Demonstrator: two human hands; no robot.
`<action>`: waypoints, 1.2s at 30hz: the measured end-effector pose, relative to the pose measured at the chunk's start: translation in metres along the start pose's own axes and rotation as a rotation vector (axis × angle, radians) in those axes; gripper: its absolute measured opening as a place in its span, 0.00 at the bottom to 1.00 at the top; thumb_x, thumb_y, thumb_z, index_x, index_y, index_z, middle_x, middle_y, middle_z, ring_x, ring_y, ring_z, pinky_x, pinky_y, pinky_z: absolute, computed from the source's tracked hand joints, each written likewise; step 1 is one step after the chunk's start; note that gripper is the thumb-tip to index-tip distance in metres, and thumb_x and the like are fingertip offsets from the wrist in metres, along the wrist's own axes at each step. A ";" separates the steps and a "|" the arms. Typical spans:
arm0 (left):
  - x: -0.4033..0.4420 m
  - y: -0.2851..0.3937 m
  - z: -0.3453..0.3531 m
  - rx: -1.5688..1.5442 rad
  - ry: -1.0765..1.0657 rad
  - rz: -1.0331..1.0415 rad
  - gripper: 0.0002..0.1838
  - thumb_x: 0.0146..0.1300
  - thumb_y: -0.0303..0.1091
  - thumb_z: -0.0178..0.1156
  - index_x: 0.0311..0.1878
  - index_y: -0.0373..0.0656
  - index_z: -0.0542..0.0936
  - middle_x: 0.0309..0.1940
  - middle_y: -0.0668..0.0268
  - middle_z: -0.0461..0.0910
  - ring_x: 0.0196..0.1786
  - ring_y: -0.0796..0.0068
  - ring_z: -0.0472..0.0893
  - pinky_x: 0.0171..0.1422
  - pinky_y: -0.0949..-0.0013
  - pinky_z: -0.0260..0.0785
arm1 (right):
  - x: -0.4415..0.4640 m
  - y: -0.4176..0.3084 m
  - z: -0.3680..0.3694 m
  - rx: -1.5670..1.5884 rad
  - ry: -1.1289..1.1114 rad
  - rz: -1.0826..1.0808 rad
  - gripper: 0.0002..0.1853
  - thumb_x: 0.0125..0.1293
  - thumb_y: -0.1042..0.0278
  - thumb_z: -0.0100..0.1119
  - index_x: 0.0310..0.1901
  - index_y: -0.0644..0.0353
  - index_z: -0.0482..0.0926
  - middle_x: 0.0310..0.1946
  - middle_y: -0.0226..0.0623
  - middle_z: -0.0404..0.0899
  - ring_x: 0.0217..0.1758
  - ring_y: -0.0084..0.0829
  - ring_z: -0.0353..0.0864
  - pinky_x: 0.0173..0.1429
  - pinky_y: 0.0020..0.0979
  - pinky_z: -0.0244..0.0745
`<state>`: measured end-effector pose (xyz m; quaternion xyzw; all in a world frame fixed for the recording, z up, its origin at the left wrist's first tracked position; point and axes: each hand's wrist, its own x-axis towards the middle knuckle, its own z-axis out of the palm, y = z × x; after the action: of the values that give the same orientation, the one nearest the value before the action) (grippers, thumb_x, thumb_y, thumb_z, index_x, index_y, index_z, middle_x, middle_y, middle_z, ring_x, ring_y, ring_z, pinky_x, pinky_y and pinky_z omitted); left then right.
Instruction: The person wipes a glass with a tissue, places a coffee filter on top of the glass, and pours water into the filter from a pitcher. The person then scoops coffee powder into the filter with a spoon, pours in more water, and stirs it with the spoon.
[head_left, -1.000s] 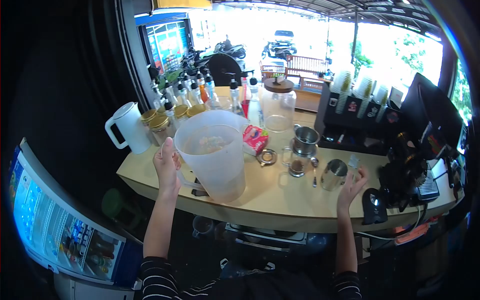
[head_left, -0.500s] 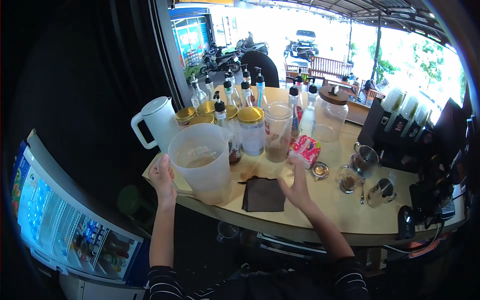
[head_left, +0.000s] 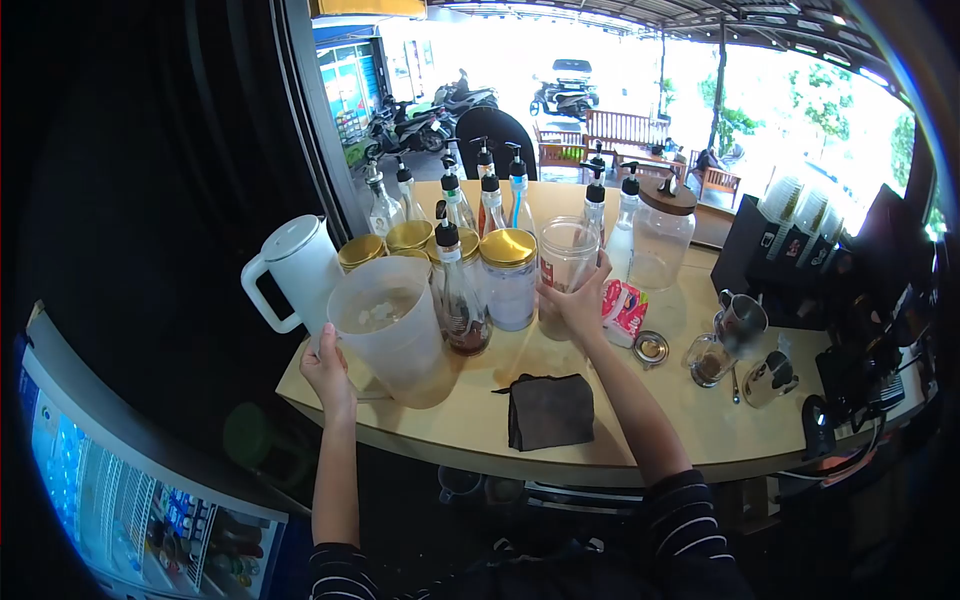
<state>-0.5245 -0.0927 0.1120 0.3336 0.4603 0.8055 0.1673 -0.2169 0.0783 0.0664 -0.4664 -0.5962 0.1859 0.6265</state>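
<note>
My left hand (head_left: 328,372) is closed at the left side of a large translucent plastic pitcher (head_left: 400,345), where its handle is mostly hidden by my fingers. The pitcher has some pale bits inside and is at the counter's left front. My right hand (head_left: 578,303) is wrapped around a clear jar (head_left: 568,240) with brown contents low inside, thumb on its left and fingers on its right. A pink-and-white packet (head_left: 624,312) lies just right of that hand. In front of the jar is a folded dark cloth (head_left: 550,412).
Behind are gold-lidded jars (head_left: 508,248), several pump bottles (head_left: 462,310) and a wooden-lidded jar (head_left: 663,240). A white lidded jug (head_left: 298,265) stands left. To the right are a small metal lid (head_left: 651,348), a glass cup (head_left: 708,362), metal pitchers (head_left: 770,380) and a cup holder (head_left: 775,250).
My right hand has moved from beside the pink packet up to the clear jar and closed around it. My left hand keeps its hold on the pitcher. The camera view has shifted slightly.
</note>
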 end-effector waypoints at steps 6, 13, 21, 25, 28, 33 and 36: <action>0.005 -0.001 -0.012 0.043 -0.124 -0.006 0.13 0.69 0.41 0.53 0.28 0.47 0.71 0.16 0.78 0.59 0.18 0.90 0.58 0.22 0.80 0.49 | 0.001 0.006 0.002 -0.009 0.030 0.001 0.59 0.36 0.62 0.79 0.65 0.67 0.45 0.58 0.59 0.59 0.64 0.52 0.62 0.67 0.45 0.60; -0.055 0.015 0.002 0.208 0.158 0.603 0.14 0.65 0.30 0.54 0.51 0.36 0.66 0.47 0.60 0.67 0.52 0.69 0.68 0.61 0.65 0.59 | -0.012 -0.022 -0.022 0.010 0.014 -0.094 0.58 0.35 0.60 0.79 0.65 0.67 0.50 0.58 0.54 0.62 0.63 0.47 0.64 0.66 0.42 0.60; -0.199 -0.013 0.134 0.316 -0.547 0.336 0.43 0.43 0.35 0.74 0.62 0.37 0.62 0.56 0.55 0.67 0.59 0.61 0.68 0.63 0.60 0.60 | -0.045 -0.041 -0.114 0.424 -0.313 -0.065 0.54 0.36 0.63 0.78 0.64 0.65 0.53 0.56 0.45 0.69 0.61 0.36 0.70 0.65 0.37 0.65; -0.249 -0.023 0.188 0.380 -0.647 0.153 0.54 0.35 0.39 0.78 0.66 0.35 0.57 0.60 0.50 0.67 0.63 0.56 0.69 0.65 0.57 0.62 | -0.065 -0.043 -0.169 0.494 -0.407 -0.029 0.53 0.35 0.64 0.78 0.63 0.65 0.54 0.58 0.45 0.68 0.63 0.36 0.68 0.68 0.36 0.63; -0.273 -0.030 0.217 0.223 -0.625 0.092 0.53 0.33 0.38 0.78 0.64 0.34 0.59 0.57 0.49 0.69 0.60 0.56 0.72 0.62 0.58 0.66 | -0.075 -0.033 -0.200 0.407 -0.473 -0.023 0.56 0.37 0.63 0.79 0.66 0.64 0.51 0.62 0.44 0.61 0.68 0.35 0.62 0.71 0.37 0.58; -0.295 -0.056 0.234 0.317 -0.499 0.400 0.50 0.32 0.35 0.78 0.62 0.35 0.62 0.56 0.52 0.71 0.58 0.61 0.74 0.61 0.62 0.68 | -0.065 -0.037 -0.269 0.377 -0.604 -0.135 0.53 0.45 0.62 0.76 0.67 0.64 0.50 0.65 0.45 0.57 0.70 0.38 0.57 0.73 0.39 0.52; -0.294 -0.071 0.244 0.212 -0.380 0.424 0.51 0.32 0.34 0.79 0.62 0.37 0.61 0.54 0.54 0.71 0.56 0.62 0.75 0.61 0.62 0.68 | -0.051 -0.052 -0.296 0.426 -0.351 -0.364 0.31 0.55 0.69 0.67 0.60 0.62 0.66 0.57 0.42 0.68 0.61 0.37 0.70 0.62 0.35 0.67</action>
<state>-0.1471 -0.0713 0.0245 0.5828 0.4223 0.6930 0.0427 0.0275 -0.0953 0.1217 -0.1716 -0.7162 0.2690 0.6207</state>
